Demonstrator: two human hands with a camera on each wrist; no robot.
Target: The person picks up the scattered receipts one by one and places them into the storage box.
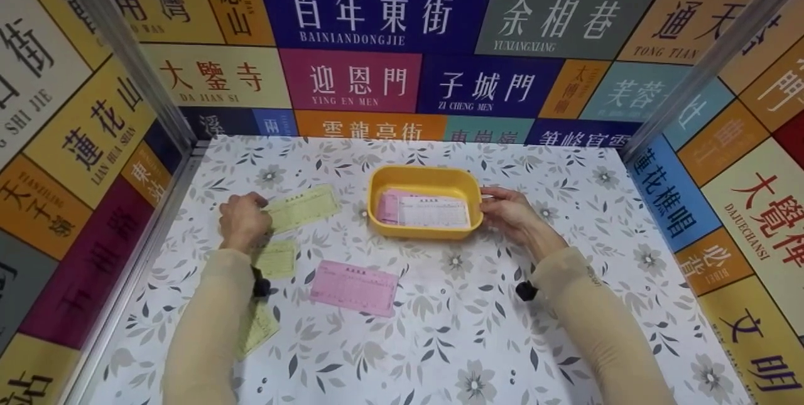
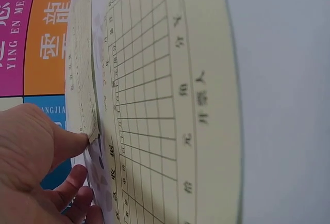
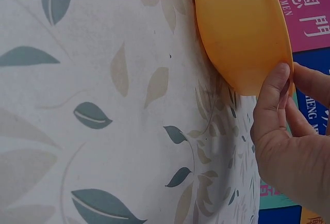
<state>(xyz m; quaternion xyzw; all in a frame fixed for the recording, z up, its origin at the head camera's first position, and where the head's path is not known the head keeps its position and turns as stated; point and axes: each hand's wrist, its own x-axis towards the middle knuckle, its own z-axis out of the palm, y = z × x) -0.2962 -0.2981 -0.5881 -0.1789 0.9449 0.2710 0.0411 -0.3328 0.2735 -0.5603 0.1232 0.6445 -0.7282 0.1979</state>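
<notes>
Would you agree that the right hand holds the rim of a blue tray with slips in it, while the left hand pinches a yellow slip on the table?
Not quite: the tray is yellow, not blue, as the head view shows. The right hand does hold its rim, slips lie inside, and the left hand pinches a yellow slip on the table.

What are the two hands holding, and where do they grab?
The left hand pinches a yellow slip at its near corner. The right hand grips the yellow tray by its right rim.
</notes>
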